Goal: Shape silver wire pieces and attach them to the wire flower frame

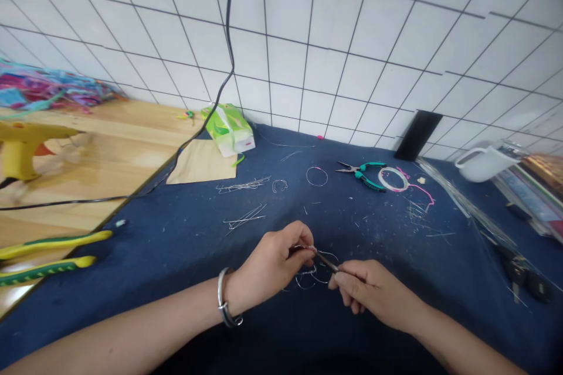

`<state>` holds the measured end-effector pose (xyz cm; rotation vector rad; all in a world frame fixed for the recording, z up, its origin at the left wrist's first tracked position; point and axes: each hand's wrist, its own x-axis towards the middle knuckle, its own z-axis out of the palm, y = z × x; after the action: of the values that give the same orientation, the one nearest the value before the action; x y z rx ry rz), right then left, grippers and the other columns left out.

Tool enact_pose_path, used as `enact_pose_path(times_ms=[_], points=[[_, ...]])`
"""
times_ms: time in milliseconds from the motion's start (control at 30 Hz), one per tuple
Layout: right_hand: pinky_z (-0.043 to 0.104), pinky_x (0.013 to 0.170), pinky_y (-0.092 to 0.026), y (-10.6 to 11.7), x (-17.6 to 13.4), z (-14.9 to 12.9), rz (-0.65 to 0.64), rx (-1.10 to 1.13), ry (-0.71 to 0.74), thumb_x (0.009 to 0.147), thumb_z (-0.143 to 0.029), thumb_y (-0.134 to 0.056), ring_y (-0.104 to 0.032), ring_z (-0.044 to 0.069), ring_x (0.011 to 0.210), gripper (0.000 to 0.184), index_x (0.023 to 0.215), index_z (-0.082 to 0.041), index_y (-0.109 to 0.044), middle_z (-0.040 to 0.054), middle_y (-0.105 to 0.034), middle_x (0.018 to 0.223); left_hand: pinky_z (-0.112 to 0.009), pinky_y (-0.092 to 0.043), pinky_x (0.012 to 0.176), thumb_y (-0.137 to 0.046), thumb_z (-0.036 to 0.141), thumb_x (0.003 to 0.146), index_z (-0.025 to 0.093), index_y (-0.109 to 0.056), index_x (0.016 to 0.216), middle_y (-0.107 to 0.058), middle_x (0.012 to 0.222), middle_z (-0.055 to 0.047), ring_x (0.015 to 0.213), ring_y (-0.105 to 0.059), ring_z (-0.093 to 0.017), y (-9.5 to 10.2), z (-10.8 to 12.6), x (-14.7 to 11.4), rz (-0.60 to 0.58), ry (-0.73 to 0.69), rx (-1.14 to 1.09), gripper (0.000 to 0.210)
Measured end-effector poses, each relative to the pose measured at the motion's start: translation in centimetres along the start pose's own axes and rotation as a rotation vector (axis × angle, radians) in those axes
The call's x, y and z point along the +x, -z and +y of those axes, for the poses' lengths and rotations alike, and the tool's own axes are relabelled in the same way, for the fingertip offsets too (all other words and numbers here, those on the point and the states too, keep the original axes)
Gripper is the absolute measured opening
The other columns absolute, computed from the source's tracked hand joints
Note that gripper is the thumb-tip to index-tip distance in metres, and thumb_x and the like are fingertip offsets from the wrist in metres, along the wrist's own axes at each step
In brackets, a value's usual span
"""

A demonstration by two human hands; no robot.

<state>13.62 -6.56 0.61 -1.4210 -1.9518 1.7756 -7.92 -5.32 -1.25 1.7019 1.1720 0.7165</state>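
My left hand (275, 261), with a silver bangle (223, 299) on its wrist, pinches a piece of thin wire between thumb and forefinger. Loops of the silvery wire (307, 274) curve out below and to the right of the fingertips. In my right hand (369, 290) is a slim dark metal tool (325, 261), its tip touching or very near the wire at my left fingertips. The fingers cover the tool's rear part, so its exact kind is unclear. Beyond the hands, a wire ring (317, 176) and a smaller wire coil (280, 186) lie on the dark blue cloth (176, 258).
Green-handled pliers (367, 174), a white spool (393, 179) and bundles of bent wire (244, 184) lie beyond my hands. Left are yellow-green handles (53, 269) and a yellow glue gun (21, 149). A tissue pack (229, 129), black cable (229, 41), white mug (486, 163) and keys (516, 275) surround.
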Motion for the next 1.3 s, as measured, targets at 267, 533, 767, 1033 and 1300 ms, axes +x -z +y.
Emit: enact_pose_path(times_ms=[267, 533, 767, 1033, 1300], points=[[0.019, 0.051, -0.040, 0.17, 0.06, 0.05, -0.005, 0.018, -0.029, 0.089, -0.041, -0.040, -0.052, 0.008, 0.055, 0.035, 0.087, -0.014, -0.061, 0.0001, -0.054, 0.065, -0.021, -0.044, 0.056, -0.049, 0.017, 0.081, 0.019, -0.050, 0.086, -0.064, 0.071, 0.003, 0.065, -0.062, -0.011, -0.06, -0.09, 0.04, 0.010, -0.007, 0.007, 0.005], [0.019, 0.050, -0.038, 0.05, -0.32, -0.24, 0.021, -0.119, -0.015, 0.090, -0.041, -0.037, -0.051, 0.009, 0.054, 0.034, 0.079, -0.015, -0.057, -0.0009, -0.052, 0.063, -0.020, -0.044, 0.056, -0.050, 0.017, 0.081, 0.019, -0.049, 0.084, -0.064, 0.071, 0.003, 0.065, -0.062, -0.010, -0.13, -0.03, 0.02, -0.004, -0.015, 0.005, 0.004], [0.022, 0.052, -0.031, -0.35, -0.39, 0.16, 0.208, -0.533, 0.124, 0.090, -0.036, -0.038, -0.042, 0.009, 0.054, 0.033, 0.063, -0.017, -0.045, -0.0026, -0.045, 0.059, -0.019, -0.043, 0.052, -0.049, 0.019, 0.082, 0.019, -0.047, 0.084, -0.064, 0.067, 0.003, 0.062, -0.061, -0.011, -0.14, 0.20, -0.11, -0.042, 0.027, -0.029, 0.003], [0.022, 0.054, -0.041, 0.00, -0.58, -0.14, 0.019, -0.091, -0.008, 0.090, -0.043, -0.036, -0.055, 0.011, 0.058, 0.035, 0.077, -0.016, -0.055, 0.0004, -0.055, 0.066, -0.021, -0.044, 0.057, -0.050, 0.017, 0.082, 0.018, -0.048, 0.085, -0.064, 0.069, 0.003, 0.064, -0.061, -0.010, -0.21, 0.20, -0.04, 0.012, -0.002, -0.051, 0.004], [0.022, 0.056, -0.046, 0.33, -0.43, 0.19, -0.061, 0.227, -0.069, 0.087, -0.046, -0.042, -0.059, 0.011, 0.058, 0.037, 0.084, -0.013, -0.059, 0.0026, -0.060, 0.065, -0.022, -0.044, 0.060, -0.049, 0.014, 0.081, 0.018, -0.050, 0.085, -0.062, 0.073, 0.003, 0.067, -0.059, -0.010, -0.08, 0.15, -0.02, 0.041, -0.060, -0.009, 0.006]])
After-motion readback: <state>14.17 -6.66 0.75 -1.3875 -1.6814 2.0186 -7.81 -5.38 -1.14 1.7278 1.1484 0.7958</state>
